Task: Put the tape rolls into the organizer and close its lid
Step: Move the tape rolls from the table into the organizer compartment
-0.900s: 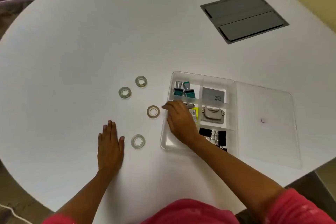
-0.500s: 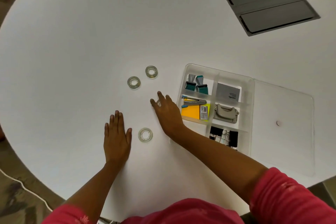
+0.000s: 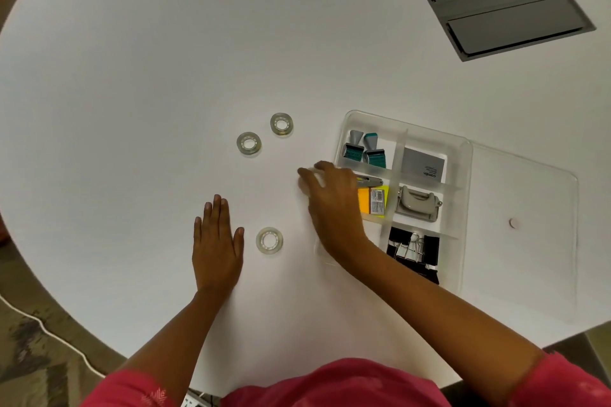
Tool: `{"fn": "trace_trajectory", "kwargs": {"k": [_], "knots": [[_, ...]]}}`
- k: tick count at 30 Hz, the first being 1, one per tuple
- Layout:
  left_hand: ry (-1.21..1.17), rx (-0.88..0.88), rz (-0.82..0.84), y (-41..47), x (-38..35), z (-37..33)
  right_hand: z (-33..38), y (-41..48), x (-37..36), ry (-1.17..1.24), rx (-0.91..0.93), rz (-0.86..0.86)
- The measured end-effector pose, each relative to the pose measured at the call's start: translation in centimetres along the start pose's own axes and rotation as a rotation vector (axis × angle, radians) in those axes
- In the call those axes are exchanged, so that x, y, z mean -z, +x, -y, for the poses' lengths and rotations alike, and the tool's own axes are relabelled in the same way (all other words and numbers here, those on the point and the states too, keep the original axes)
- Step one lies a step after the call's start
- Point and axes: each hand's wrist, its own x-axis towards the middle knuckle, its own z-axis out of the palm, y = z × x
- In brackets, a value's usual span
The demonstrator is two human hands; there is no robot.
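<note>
Three clear tape rolls lie on the white round table: one point(image 3: 281, 124), a second point(image 3: 249, 143), and a third point(image 3: 269, 240) just right of my left hand point(image 3: 216, 241), which rests flat with fingers spread. My right hand point(image 3: 330, 198) is curled over a fourth roll point(image 3: 303, 182), a pale blur under the fingertips, at the left edge of the clear organizer point(image 3: 406, 124). The organizer's lid point(image 3: 522, 225) lies open flat to its right. My right wrist hides the near-left compartment.
The organizer's compartments hold stamps point(image 3: 365, 150), a grey card box point(image 3: 423, 160), orange and yellow sticky notes point(image 3: 373, 200), a grey punch point(image 3: 418, 203) and black binder clips point(image 3: 413, 248). A grey hatch point(image 3: 502, 3) sits in the table at the far right.
My right hand moved from over the organizer out to the fourth roll, covered it, and now sits closer to the organizer's left edge. My left hand has stayed flat.
</note>
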Motion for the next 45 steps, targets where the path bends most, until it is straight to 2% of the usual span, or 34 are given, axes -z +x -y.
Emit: {"fn": "trace_trajectory", "kwargs": {"k": [5,10,16,20,27,29,32,36,41,45], "knots": [[-0.012,-0.012,-0.007,0.0,0.1,-0.2,-3.7,-4.0,3.3,-0.099,-0.129,0.034],[-0.012,0.003,-0.019,0.0,0.3,0.1,-5.3,-6.1,3.2,0.077,-0.134,0.233],[-0.020,-0.005,-0.023,0.0,0.2,-0.2,-5.5,-6.1,2.2,-0.039,0.005,0.245],[-0.025,-0.004,-0.025,-0.1,0.1,-0.2,-6.2,-6.4,2.1,-0.148,0.153,0.325],[-0.033,-0.001,-0.030,0.0,0.1,0.0,-6.8,-6.4,2.7,-0.265,0.089,0.443],[-0.038,-0.003,-0.030,-0.1,0.1,0.0,-6.4,-6.4,3.0,-0.245,0.075,0.436],[-0.034,0.000,-0.032,-0.1,0.1,0.0,-4.6,-5.9,3.3,-0.139,0.067,0.315],[-0.025,0.003,-0.035,-0.1,0.0,0.1,-0.6,-4.6,2.7,0.059,0.152,0.237],[-0.007,0.011,-0.025,0.0,-0.1,0.1,3.3,-4.6,-1.2,0.177,0.291,0.435],[-0.006,0.016,-0.020,0.0,0.0,0.0,4.8,-4.9,-4.5,0.008,0.381,0.556]]}}
